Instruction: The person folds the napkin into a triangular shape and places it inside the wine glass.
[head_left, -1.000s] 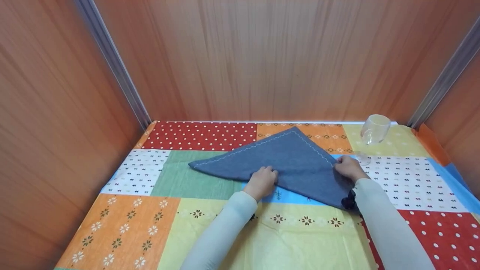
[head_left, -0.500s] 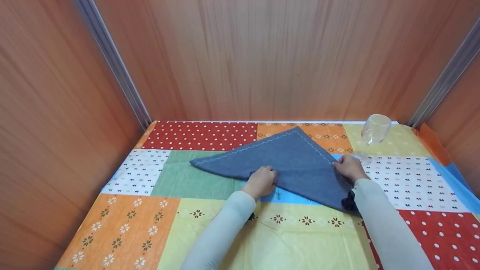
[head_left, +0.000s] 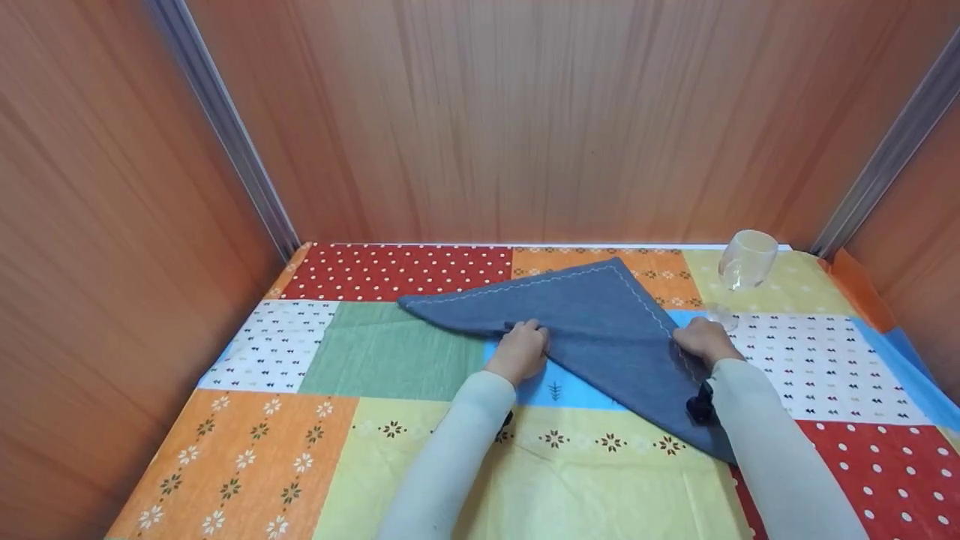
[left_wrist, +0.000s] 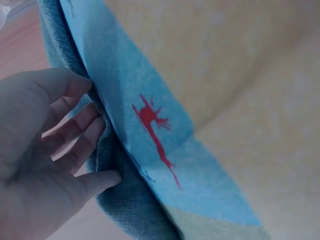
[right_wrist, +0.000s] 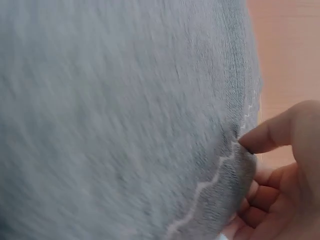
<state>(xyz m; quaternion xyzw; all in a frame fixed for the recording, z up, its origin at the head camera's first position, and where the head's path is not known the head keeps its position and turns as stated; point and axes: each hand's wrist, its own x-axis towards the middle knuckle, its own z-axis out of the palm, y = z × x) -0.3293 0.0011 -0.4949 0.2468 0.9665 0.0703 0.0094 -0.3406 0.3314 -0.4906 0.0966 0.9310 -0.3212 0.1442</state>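
A grey-blue cloth napkin, folded into a triangle with pale wavy stitching along two sides, lies across the patchwork tablecloth. My left hand pinches the folded near edge around its middle. In the left wrist view, that hand has its fingertips on a bunched bit of the fold. My right hand grips the stitched right edge. Seen from the right wrist, the thumb and curled fingers of this hand hold the cloth's border close to the stitching. The lower right corner passes partly beneath the right forearm.
A clear stemmed glass stands at the back right, beyond my right hand. The patchwork tablecloth covers the table. Wood-grain panels rise behind and on both sides. At the far right, orange and blue cloth bunches against the wall.
The napkin has turned clockwise: its left tip moved back and right, its top corner right, its lower right corner nearer. My right hand shifted slightly right; both hands keep hold.
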